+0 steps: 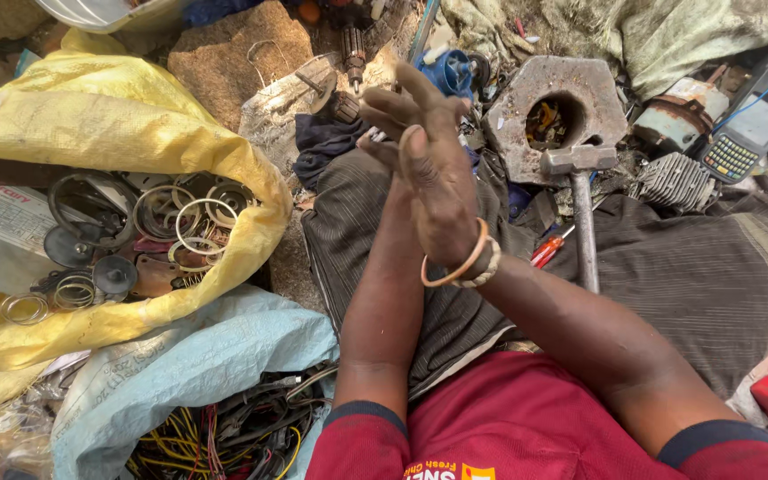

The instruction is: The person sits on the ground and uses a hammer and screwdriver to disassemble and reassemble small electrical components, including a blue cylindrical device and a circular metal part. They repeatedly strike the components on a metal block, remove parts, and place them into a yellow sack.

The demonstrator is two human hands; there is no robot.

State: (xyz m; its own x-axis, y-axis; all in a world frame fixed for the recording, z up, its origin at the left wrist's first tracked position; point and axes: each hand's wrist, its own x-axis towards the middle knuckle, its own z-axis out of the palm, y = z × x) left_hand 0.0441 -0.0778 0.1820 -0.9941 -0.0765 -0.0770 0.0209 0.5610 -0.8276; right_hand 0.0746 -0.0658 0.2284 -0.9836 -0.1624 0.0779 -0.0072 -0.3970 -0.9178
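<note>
**Hands Pressed Together Above a Lap of Scrap**

The right hand (437, 182) is lying flat against the left hand (393, 116) at the centre of the frame, palms pressing together, fingers loosely spread and pointing toward the top of the frame. Neither hand is holding or pinching anything. Two bangles (468, 260) are circling the right wrist, one thin and copper-coloured, one pale and braided.

Just right of the hands, a hammer (582, 191) is resting with its steel head near the upper centre and its handle running down over the striped cloth (713, 276) covering the lap. Above the hammer head, a heavy grey metal block (597, 102) with a round hole is sitting among the debris. A red-handled screwdriver (546, 252) is peeking out just right of the right wrist, beside the hammer handle.

At upper right, a handheld device with a keypad (744, 133) is lying tilted. A blue metal part (449, 73) is showing just above the fingertips.

On the left of the frame, a yellow sack (126, 111) is gaping open, showing metal rings and discs (184, 222). At lower left, a pale blue sack (215, 351) is holding tangled wires (224, 436) in yellow, black and red.
</note>
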